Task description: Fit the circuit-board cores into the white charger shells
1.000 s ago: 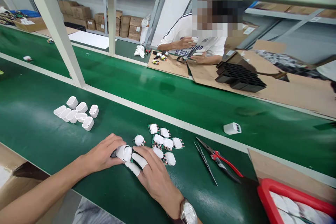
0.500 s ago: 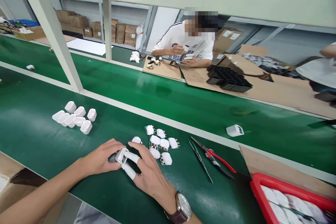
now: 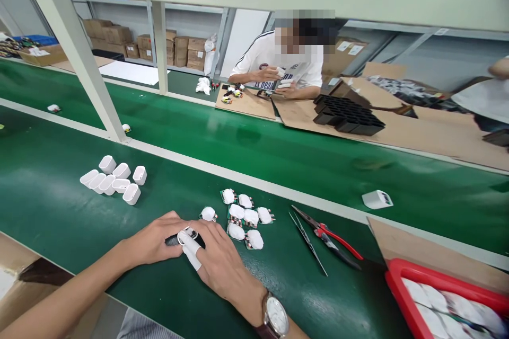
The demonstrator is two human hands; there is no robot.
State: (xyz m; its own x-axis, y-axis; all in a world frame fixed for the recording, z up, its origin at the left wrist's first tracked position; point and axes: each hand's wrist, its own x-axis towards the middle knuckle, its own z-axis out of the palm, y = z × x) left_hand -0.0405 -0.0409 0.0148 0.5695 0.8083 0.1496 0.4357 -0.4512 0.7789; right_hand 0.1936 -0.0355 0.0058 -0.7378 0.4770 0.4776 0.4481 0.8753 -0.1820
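Note:
My left hand (image 3: 153, 238) and my right hand (image 3: 218, 262) meet on the green belt, both closed around a small white charger shell (image 3: 186, 234) with a dark part under it. The right hand wears white finger cots and a wristwatch. Just beyond the hands lies a cluster of several white-capped circuit boards (image 3: 244, 220). A group of several empty white shells (image 3: 113, 183) stands further left.
Red-handled pliers (image 3: 330, 237) and tweezers (image 3: 308, 243) lie to the right, near a red tray (image 3: 445, 302) of parts on cardboard. A lone white charger (image 3: 377, 199) sits on the far belt. Across it, a person works beside stacked black trays (image 3: 348, 115). A frame post (image 3: 85, 58) rises at left.
My right hand has closed further over the shell, hiding most of it. The lone charger on the far belt has drifted right. My view has shifted slightly.

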